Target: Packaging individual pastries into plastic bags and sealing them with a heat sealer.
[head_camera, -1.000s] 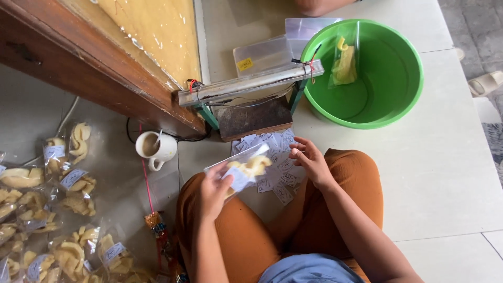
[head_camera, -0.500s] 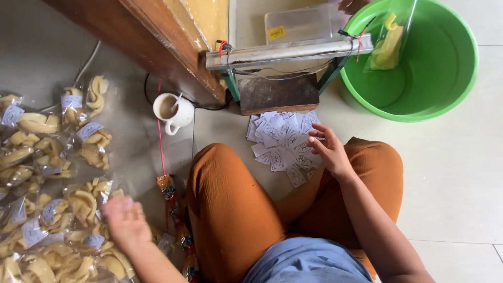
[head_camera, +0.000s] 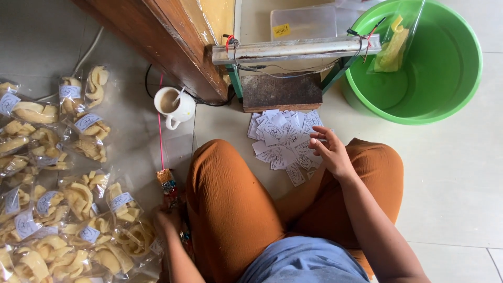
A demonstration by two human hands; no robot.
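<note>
On floor: right hand [head_camera: 330,152] fingers spread over paper labels [head_camera: 283,139]; pile's axis unclear.

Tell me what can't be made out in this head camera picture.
- Left hand: its fingers are partly behind the orange knee, so any grip is unclear.
- Snack bags: the pile is cut off by the left and bottom edges.
- Paper labels: print too small to read.
- Green tub: top rim cut off by the edge.
</note>
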